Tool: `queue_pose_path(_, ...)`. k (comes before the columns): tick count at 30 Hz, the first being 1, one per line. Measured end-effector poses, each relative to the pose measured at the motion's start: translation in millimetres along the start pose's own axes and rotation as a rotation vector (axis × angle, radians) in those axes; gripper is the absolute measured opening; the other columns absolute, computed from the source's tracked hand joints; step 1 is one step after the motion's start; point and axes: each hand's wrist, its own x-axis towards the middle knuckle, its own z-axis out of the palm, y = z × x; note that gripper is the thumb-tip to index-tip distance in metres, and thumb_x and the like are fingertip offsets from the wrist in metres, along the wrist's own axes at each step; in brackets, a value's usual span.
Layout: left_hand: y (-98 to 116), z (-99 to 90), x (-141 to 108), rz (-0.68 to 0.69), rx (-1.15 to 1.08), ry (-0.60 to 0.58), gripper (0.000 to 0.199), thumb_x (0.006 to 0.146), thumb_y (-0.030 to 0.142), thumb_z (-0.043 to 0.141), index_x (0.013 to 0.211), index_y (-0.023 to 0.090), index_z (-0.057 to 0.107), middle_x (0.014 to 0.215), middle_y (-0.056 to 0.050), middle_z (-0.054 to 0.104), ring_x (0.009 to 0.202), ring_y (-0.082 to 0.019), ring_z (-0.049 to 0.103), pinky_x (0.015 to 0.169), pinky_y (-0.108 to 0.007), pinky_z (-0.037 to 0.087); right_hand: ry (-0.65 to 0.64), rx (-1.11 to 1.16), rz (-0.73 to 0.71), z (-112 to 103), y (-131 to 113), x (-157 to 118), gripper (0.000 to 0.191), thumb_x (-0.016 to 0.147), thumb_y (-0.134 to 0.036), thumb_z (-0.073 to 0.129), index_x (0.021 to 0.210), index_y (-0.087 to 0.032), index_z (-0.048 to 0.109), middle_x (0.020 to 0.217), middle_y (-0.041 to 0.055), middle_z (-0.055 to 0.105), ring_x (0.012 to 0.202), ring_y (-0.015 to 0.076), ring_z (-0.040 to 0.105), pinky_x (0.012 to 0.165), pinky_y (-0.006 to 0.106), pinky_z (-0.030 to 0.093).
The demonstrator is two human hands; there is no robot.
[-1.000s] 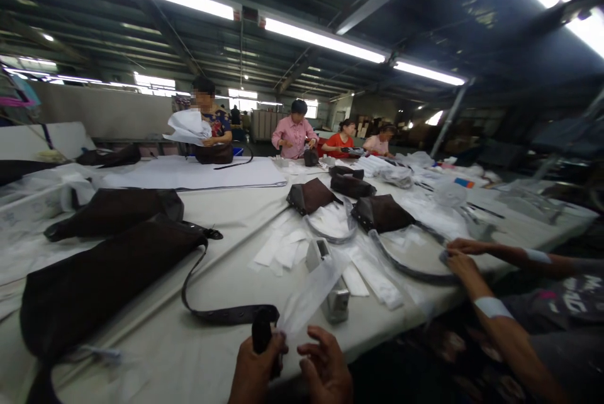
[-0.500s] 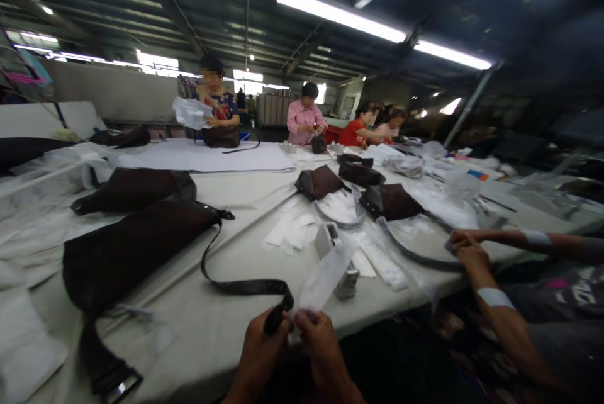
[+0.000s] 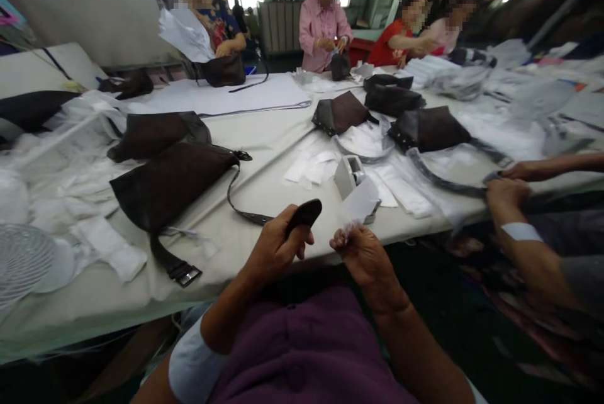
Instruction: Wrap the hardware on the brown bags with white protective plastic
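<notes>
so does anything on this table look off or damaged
Nothing looks clearly damaged, and the strap end in the left hand shows no visible flaw. The untidy spot is left of the grey box: the loose white strips lie fanned at odd angles, overlapping, unlike the neater white pieces to its right.

No text, label, brand, number or sign readable anywhere in view; finer detail blurred.

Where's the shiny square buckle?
In the head view, the buckle is left of the person's left hand, near the front edge of the table, on the end of a short dark strap.
</notes>
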Motion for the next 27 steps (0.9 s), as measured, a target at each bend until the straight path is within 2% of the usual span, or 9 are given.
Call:
queue_pose_path(5, -12.4, 17.0, -4.1, -0.153, -0.027, 0.015, 0.027, 0.090, 0.045, 0.038, 0.092, 0.019, 0.044, 0.062, 0.003, 0.057, 0.043, -0.009, 0.049, 0.043, -0.020, 0.037, 0.002, 0.025, -0.049, 1.7, 7.5, 7.2, 0.038, 0.069, -0.039, 0.072, 0.056, -0.019, 0.043, 0.049, -0.0070, 0.036, 0.048, 0.0085, 0.036, 0.049, 0.024, 0.034)
queue_pose_path(8, -19.3, 21.2, -12.4, -0.269, 0.064, -0.058, 0.028, 0.091, 0.047, 0.034, 0.091, 0.021, 0.043, 0.058, 0.005, 0.055, 0.037, -0.009, 0.045, 0.037, -0.019, 0.031, 0.007, -0.139, -0.178, -14.2, 14.1, 14.1, 0.036, 0.073, -0.043, 0.069, 0.057, -0.019, 0.047, 0.052, -0.0051, 0.042, 0.052, 0.0096, 0.040, 0.054, 0.025, 0.036)
queue_pose_path(10, -17.5, 21.3, -17.9, -0.304, 0.164, -0.051, 0.025, 0.090, 0.044, 0.036, 0.091, 0.021, 0.045, 0.055, 0.006, 0.052, 0.036, -0.009, 0.044, 0.038, -0.019, 0.030, 0.020, -0.304, -0.253, -27.1, 18.6, 16.7, 0.034, 0.074, -0.043, 0.068, 0.058, -0.018, 0.051, 0.053, -0.0041, 0.044, 0.054, 0.0101, 0.041, 0.056, 0.025, 0.036)
queue_pose_path(13, -11.7, 22.1, -21.8, -0.248, 0.366, 0.006, 0.016, 0.088, 0.037, 0.042, 0.086, 0.022, 0.047, 0.055, 0.005, 0.049, 0.043, -0.010, 0.046, 0.045, -0.020, 0.031, 0.059, -0.488, -0.284, -40.0, 24.4, 16.0, 0.035, 0.074, -0.043, 0.067, 0.056, -0.017, 0.051, 0.054, -0.0038, 0.045, 0.055, 0.0099, 0.039, 0.056, 0.025, 0.033)
queue_pose_path(17, -14.0, 25.2, -19.4, -0.177, 0.558, 0.009, 0.014, 0.086, 0.031, 0.045, 0.076, 0.021, 0.048, 0.058, 0.004, 0.048, 0.055, -0.011, 0.046, 0.053, -0.022, 0.031, 0.084, -0.668, -0.305, -45.1, 27.1, 12.6, 0.034, 0.075, -0.043, 0.064, 0.058, -0.016, 0.054, 0.055, -0.0029, 0.048, 0.055, 0.0108, 0.041, 0.055, 0.024, 0.034)
queue_pose_path(22, -28.8, 25.2, -13.1, -0.221, 0.588, -0.004, 0.016, 0.085, 0.030, 0.044, 0.073, 0.021, 0.050, 0.056, 0.004, 0.047, 0.054, -0.011, 0.044, 0.052, -0.023, 0.027, 0.073, -0.898, -0.344, -51.3, 25.8, 12.1, 0.031, 0.077, -0.044, 0.061, 0.067, -0.015, 0.062, 0.058, -0.0014, 0.054, 0.058, 0.0131, 0.047, 0.056, 0.025, 0.036)
queue_pose_path(27, -37.3, 23.7, -10.2, -0.211, 0.584, -0.047, 0.016, 0.084, 0.028, 0.043, 0.073, 0.020, 0.052, 0.059, 0.003, 0.050, 0.055, -0.011, 0.045, 0.052, -0.023, 0.027, 0.082, -1.078, -0.396, -52.3, 23.2, 9.5, 0.033, 0.080, -0.045, 0.057, 0.066, -0.015, 0.062, 0.060, 0.0000, 0.056, 0.059, 0.0141, 0.049, 0.056, 0.025, 0.036)
